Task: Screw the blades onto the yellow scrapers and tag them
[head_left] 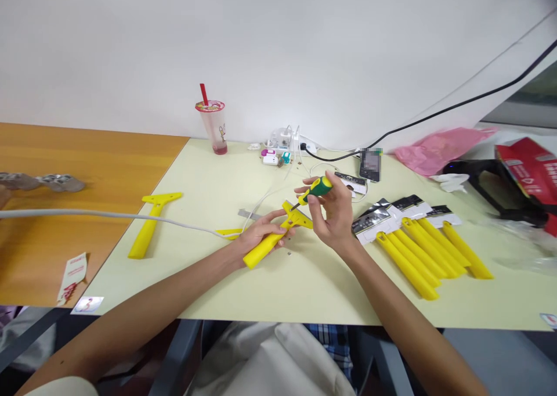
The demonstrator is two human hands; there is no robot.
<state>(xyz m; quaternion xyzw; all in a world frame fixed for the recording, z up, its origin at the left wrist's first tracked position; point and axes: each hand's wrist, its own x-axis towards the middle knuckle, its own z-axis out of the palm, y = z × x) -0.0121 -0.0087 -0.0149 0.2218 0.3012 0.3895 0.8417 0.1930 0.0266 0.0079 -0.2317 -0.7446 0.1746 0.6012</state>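
Here the left hand point(260, 231) closes its fingers round the yellow scraper point(261, 252), left of the packaged scrapers point(435, 248); the right hand point(336, 219), fingers partly curled, holds the green screwdriver point(317, 189), tip at the scraper's head!

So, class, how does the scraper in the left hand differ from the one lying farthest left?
The held scraper is gripped by the left hand; the lying scraper rests on the table. A screwdriver meets the held scraper's head; no tool meets the lying scraper. Both are yellow and T-shaped.

Phone scrn point(370, 162) pixelated; red box point(531, 168) cut off.
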